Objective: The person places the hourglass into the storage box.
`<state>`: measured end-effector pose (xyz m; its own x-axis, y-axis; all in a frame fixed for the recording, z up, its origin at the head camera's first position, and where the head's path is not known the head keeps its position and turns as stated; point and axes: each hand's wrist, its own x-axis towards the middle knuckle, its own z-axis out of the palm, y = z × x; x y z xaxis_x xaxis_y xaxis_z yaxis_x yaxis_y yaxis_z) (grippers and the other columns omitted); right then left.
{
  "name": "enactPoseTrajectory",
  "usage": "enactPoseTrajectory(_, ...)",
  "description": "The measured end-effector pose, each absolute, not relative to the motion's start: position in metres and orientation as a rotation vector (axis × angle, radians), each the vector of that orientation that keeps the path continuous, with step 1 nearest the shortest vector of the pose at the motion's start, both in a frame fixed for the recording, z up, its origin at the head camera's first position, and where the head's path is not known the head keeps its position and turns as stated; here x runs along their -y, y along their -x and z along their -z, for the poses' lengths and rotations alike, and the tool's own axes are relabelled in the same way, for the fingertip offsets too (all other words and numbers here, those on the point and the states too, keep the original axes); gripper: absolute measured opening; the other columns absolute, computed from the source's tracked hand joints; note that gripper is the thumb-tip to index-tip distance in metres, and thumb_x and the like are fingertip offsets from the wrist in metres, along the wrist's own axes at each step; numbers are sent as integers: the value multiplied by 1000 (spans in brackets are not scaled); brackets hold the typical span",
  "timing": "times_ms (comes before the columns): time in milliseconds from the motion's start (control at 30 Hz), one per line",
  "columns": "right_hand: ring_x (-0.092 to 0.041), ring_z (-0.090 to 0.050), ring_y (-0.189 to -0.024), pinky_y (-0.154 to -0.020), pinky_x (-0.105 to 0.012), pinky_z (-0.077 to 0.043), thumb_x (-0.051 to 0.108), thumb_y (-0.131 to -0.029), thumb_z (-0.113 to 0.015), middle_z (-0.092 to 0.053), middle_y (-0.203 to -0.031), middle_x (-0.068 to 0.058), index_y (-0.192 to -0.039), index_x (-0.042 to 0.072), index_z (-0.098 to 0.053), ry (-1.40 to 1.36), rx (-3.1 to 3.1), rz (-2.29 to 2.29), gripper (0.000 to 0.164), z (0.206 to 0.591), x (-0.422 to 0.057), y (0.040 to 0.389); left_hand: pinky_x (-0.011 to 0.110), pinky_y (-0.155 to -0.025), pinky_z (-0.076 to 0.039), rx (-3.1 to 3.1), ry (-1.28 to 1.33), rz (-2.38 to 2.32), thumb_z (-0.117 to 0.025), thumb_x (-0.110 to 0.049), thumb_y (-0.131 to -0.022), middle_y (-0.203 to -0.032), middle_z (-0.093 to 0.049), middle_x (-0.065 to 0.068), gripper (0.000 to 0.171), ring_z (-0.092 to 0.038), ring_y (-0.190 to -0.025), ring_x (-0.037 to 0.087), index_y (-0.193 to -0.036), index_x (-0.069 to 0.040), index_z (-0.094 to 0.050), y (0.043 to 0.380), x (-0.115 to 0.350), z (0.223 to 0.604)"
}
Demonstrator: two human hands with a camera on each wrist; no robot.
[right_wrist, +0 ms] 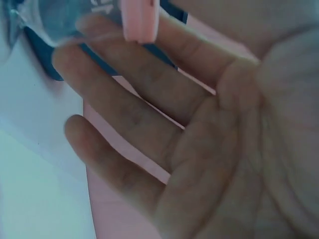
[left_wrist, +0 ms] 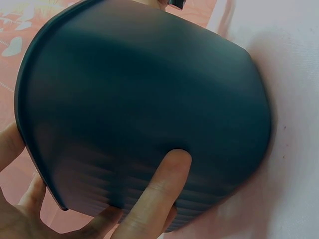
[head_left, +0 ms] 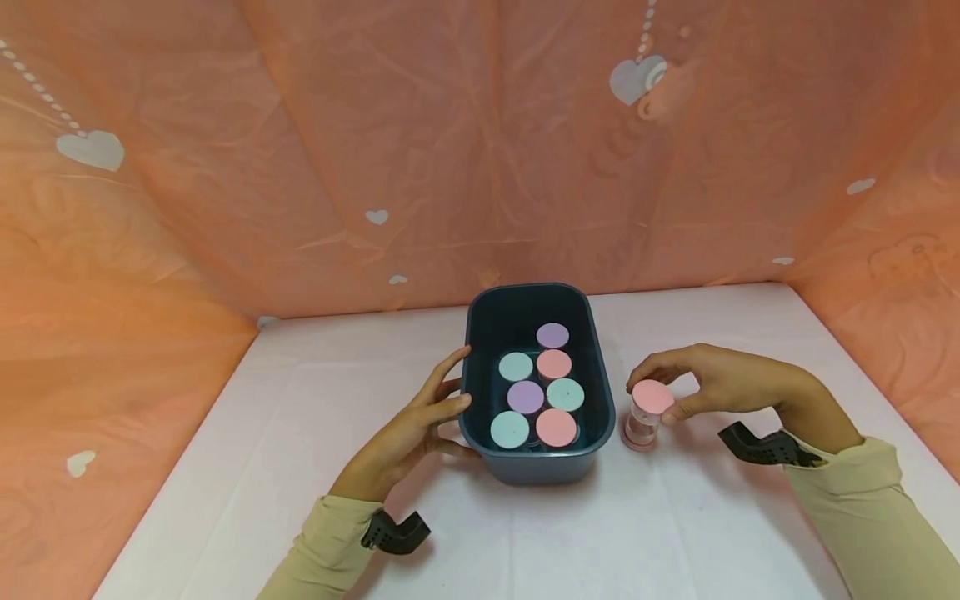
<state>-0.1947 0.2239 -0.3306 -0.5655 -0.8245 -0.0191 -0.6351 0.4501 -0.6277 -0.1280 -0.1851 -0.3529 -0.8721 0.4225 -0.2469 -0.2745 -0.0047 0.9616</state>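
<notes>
A pink-capped sand timer (head_left: 642, 421) with a clear body stands upright on the white table, right of a dark blue bin (head_left: 536, 468). My right hand (head_left: 720, 379) pinches it near the top between thumb and fingers. In the right wrist view, the timer's pink cap (right_wrist: 140, 20) and clear printed body are partly cut off by the frame edge. My left hand (head_left: 412, 429) rests against the bin's left side with spread fingers, some fingertips at the rim. Its extended finger (left_wrist: 164, 184) presses on the bin's wall in the left wrist view.
Inside the bin are several round-topped pieces, among them a purple one (head_left: 552, 335), a pink one (head_left: 556, 427) and a mint one (head_left: 510, 429). An orange curtain (head_left: 420, 150) with heart prints hangs behind the white table (head_left: 600, 542) and at its sides.
</notes>
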Motion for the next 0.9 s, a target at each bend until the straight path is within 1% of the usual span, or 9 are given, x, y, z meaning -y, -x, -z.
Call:
enactPoseTrajectory(133, -7, -64, -113, -94, -26, -52, 32, -91, -72, -66, -124, 9, -127, 25, -61, 1180, -2450, 873, 38, 332, -224, 197, 66, -89, -53, -1801, -150, -1931, -54, -28, -101, -161, -15, 11, 63, -30, -144, 45, -151, -51, -23, 129, 185, 353)
enactPoseTrajectory(233, -8, -66, -110, -93, -27, -54, 30, -91, -72, -67, -124, 6, -127, 21, -61, 1093, -2488, 923, 39, 333, -224, 199, 66, -89, -52, -1801, -145, -1928, -55, -29, -101, -161, -15, 11, 63, -30, -144, 45, -151, -52, -24, 129, 185, 353)
enactPoseTrajectory(400, 1, -64, -107, -93, -24, -55, 30, -89, -75, -68, -123, 3, -128, 15, -62, 969, -2571, 999, 44, 336, -223, 203, 66, -89, -52, -1800, -141, -1924, -55, -29, -101, -162, -14, 10, 63, -29, -145, 45, -151, -52, -23, 129, 185, 354)
enactPoseTrajectory(467, 1, -63, -106, -92, -22, -55, 29, -88, -76, -68, -123, 2, -128, 14, -62, 935, -2607, 1018, 45, 337, -222, 204, 66, -89, -52, -1797, -143, -1929, -54, -29, -101, -162, -13, 10, 63, -28, -145, 45, -151, -52, -23, 128, 185, 354)
enactPoseTrajectory(600, -14, -66, -112, -91, -19, -53, 27, -88, -76, -66, -125, -2, -128, 14, -63, 858, -2660, 1035, 44, 338, -221, 206, 66, -89, -52, -1795, -145, -1933, -54, -29, -101, -162, -12, 10, 63, -27, -145, 45, -151, -52, -23, 128, 185, 354)
enactPoseTrajectory(667, -25, -66, -115, -93, -21, -54, 27, -89, -75, -66, -126, -4, -129, 13, -62, 830, -2670, 1044, 44, 339, -220, 206, 67, -89, -52, -1796, -148, -1933, -53, -28, -101, -162, -12, 10, 63, -27, -145, 46, -151, -52, -23, 128, 185, 354)
enactPoseTrajectory(733, -32, -65, -118, -94, -22, -53, 27, -90, -74, -65, -128, -6, -131, 11, -60, 801, -2661, 1057, 46, 341, -218, 207, 67, -89, -52, -1797, -152, -1932, -53, -28, -101, -162, -13, 10, 63, -28, -145, 45, -151, -51, -23, 128, 185, 354)
enactPoseTrajectory(833, -34, -63, -119, -93, -21, -51, 27, -92, -71, -63, -130, -9, -134, 8, -57, 787, -2621, 1081, 48, 342, -215, 207, 67, -89, -52, -1794, -154, -1932, -53, -28, -101, -162, -13, 10, 63, -29, -144, 45, -152, -51, -22, 127, 185, 353)
enactPoseTrajectory(900, -31, -62, -118, -91, -18, -49, 27, -93, -70, -62, -131, -9, -135, 8, -56, 786, -2599, 1095, 49, 343, -213, 207, 67, -89, -52, -1792, -154, -1933, -53, -28, -101, -161, -13, 10, 63, -30, -144, 44, -151, -52, -22, 128, 185, 353)
